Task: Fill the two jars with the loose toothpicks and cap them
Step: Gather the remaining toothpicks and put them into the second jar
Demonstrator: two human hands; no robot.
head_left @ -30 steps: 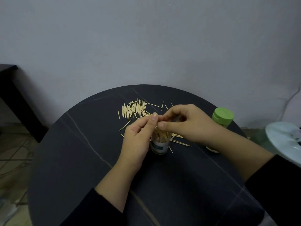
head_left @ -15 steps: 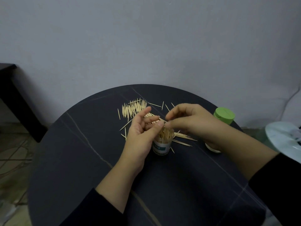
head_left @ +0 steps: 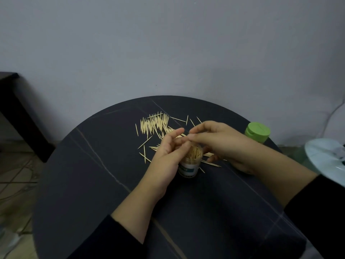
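L hand, R hand at jar

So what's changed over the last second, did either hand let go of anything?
The left hand has opened out of its fingertip pinch against the right hand, its fingers now spread beside the open jar; the right hand stays curled over the jar's mouth. Whether toothpicks were dropped in is hidden. The loose toothpicks and green-capped jar stayed put.
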